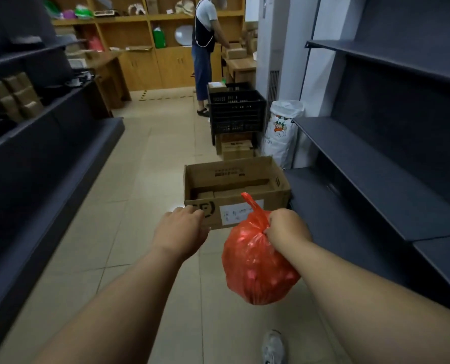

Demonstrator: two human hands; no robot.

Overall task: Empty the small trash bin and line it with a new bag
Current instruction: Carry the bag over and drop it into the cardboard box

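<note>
A full red plastic trash bag (255, 266) hangs in the air over the tiled floor, its neck gathered and one handle sticking up. My right hand (287, 228) is shut on that gathered neck. My left hand (181, 232) is held out beside it, to the left, palm down, holding nothing, with the fingers loosely together. No trash bin is in view.
An open cardboard box (234, 179) sits on the floor just ahead. Behind it stand smaller boxes, a black crate (235, 111) and a white sack (281, 132). Dark shelving (376, 153) lines both sides of the aisle. A person (205, 53) stands at the far wooden shelves.
</note>
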